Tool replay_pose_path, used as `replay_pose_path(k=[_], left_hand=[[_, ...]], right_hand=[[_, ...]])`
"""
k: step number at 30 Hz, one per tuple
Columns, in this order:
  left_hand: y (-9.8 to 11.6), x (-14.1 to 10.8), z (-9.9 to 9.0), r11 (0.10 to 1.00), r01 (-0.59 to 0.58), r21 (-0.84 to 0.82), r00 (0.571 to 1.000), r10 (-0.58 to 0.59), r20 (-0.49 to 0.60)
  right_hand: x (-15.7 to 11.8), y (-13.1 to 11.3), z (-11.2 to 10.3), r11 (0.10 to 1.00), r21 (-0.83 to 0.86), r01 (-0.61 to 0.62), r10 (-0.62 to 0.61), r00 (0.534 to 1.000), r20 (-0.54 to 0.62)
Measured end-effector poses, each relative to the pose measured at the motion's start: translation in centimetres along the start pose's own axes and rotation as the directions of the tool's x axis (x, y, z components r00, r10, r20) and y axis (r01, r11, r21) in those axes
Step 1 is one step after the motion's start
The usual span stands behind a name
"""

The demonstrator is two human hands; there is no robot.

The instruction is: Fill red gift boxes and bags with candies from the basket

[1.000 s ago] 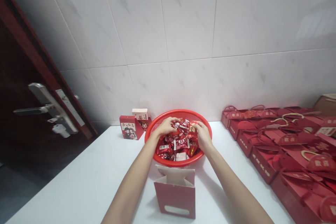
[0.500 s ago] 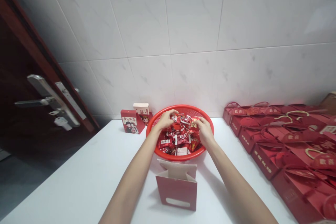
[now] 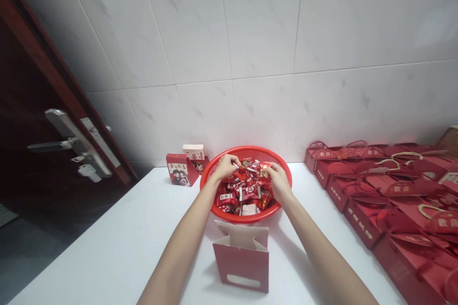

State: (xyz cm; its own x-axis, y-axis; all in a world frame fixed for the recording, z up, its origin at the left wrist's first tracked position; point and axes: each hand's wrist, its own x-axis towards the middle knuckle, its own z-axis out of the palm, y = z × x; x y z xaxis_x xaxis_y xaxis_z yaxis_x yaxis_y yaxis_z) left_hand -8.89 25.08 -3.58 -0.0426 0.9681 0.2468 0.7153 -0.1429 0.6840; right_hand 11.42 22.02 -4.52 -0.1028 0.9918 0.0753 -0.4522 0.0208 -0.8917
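A red plastic basket (image 3: 246, 218) full of wrapped candies (image 3: 249, 192) stands on the white table near the wall. Over its left part is my left hand (image 3: 226, 167), its fingers pinched on a small red candy (image 3: 242, 170). My right hand (image 3: 278, 180), at the basket's right side, has its fingertips closed on a red and gold candy packet (image 3: 265, 169). In front of the basket an open red paper box (image 3: 243, 267) stands upright, its top flaps apart, with a pale slot low on its near face.
Two small printed boxes (image 3: 179, 170) stand left of the basket. Rows of red gift boxes (image 3: 361, 219) with handles cover the table's right side. The white table (image 3: 118, 248) ends at the left, beside a dark door with a metal handle (image 3: 53, 145).
My left hand has closed its fingers and lifted slightly with a small red candy. My right hand stays nearly in place at the gold packet. The view has shifted a little.
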Motion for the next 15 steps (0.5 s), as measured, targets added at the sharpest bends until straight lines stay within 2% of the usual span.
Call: replay_pose_path(k=[4, 10, 15], left_hand=[[-0.04, -0.07, 0.10, 0.997, 0.066, 0.051, 0.998, -0.066, -0.001], [0.14, -0.47, 0.26, 0.987, 0.073, 0.140, 0.995, -0.081, 0.049], [-0.32, -0.72, 0.12, 0.917, 0.205, 0.343, 0.964, -0.250, 0.091]], right_hand=[[-0.06, -0.04, 0.07, 1.000, -0.003, -0.002, 0.002, 1.000, 0.004], [-0.12, -0.03, 0.16, 1.000, 0.014, 0.005, -0.005, 1.000, 0.021], [-0.20, -0.07, 0.20, 1.000, 0.011, -0.012, 0.012, 1.000, 0.001]])
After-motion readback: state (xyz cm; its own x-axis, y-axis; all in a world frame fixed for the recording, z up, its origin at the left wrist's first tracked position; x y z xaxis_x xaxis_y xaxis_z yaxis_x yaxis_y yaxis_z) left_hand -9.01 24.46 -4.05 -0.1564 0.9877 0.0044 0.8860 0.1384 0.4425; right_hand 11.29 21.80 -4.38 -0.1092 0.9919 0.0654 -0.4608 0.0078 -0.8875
